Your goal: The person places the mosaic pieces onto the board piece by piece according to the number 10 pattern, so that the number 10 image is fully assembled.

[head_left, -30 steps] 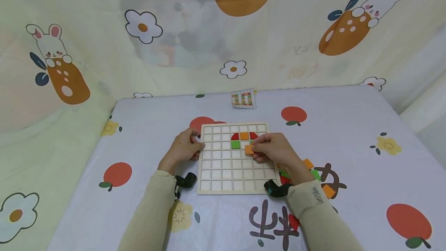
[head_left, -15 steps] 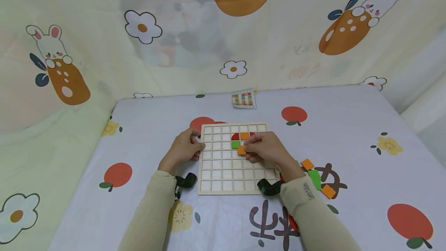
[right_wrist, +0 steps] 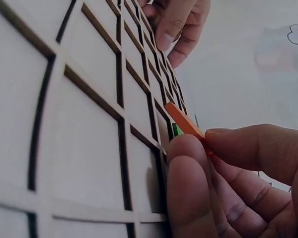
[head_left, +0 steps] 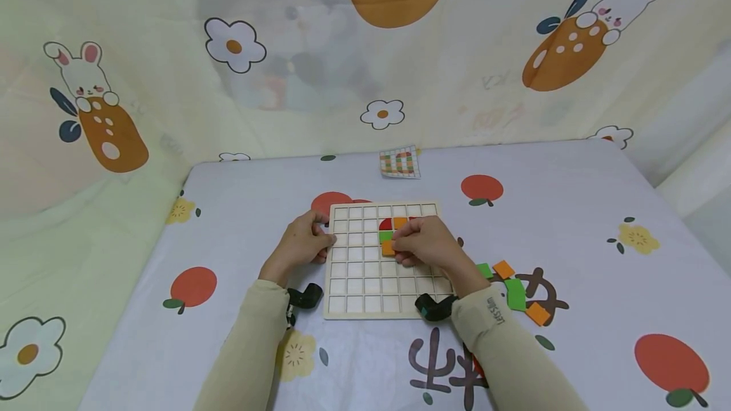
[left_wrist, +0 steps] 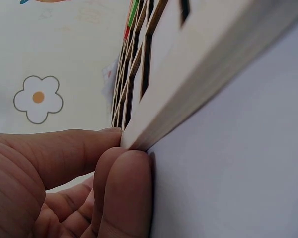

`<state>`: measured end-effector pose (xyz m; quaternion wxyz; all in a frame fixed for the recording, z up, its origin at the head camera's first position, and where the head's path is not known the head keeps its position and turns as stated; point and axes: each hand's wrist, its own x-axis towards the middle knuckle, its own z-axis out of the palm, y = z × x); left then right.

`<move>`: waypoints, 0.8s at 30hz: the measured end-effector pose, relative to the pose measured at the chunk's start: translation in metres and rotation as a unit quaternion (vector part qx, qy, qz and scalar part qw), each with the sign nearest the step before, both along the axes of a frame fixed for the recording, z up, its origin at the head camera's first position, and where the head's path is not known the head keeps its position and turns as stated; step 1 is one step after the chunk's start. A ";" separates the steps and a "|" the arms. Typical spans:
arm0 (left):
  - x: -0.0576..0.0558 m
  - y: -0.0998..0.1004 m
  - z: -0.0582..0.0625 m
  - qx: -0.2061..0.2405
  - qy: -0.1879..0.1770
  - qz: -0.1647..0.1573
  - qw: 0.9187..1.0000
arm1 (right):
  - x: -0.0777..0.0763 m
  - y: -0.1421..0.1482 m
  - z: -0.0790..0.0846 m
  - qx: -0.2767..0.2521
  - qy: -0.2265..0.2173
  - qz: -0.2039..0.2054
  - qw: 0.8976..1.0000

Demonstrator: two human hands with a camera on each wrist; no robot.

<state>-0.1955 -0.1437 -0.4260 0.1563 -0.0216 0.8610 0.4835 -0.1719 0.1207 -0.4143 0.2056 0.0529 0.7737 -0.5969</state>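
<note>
A wooden grid board (head_left: 355,303) lies flat on the table, with square cells. My left hand (head_left: 298,241) grips its left edge; in the left wrist view the fingertips (left_wrist: 126,183) press against the rim. My right hand (head_left: 429,245) pinches an orange square tile (head_left: 388,248) between thumb and fingers over the board. In the right wrist view this orange tile (right_wrist: 185,121) is tilted above the grid. Just beyond it, a green tile (head_left: 386,235) sits in a cell, with a red rounded tile (head_left: 386,224) and another orange tile (head_left: 400,222) in the row above.
Right of the board lie loose tiles: green tiles (head_left: 516,295), an orange tile (head_left: 537,314) and another orange one (head_left: 504,269). A red piece (head_left: 478,366) is partly hidden by the right sleeve. Behind the board is a small card (head_left: 400,162) with a coloured grid pattern.
My right hand has moved left across the board with the orange tile, from beneath the right-hand tiles to just below the left green one. My left hand has stayed on the edge.
</note>
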 end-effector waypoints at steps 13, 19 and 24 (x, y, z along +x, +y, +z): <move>-0.001 0.000 -0.001 -0.005 0.001 0.002 1.000 | 0.001 -0.003 0.000 0.019 0.003 0.007 1.000; 0.000 0.000 0.000 0.001 -0.003 -0.001 1.000 | 0.001 -0.002 -0.001 0.013 0.009 0.005 1.000; 0.000 0.000 0.000 0.001 -0.001 -0.001 1.000 | 0.003 -0.002 0.000 0.004 0.011 0.003 1.000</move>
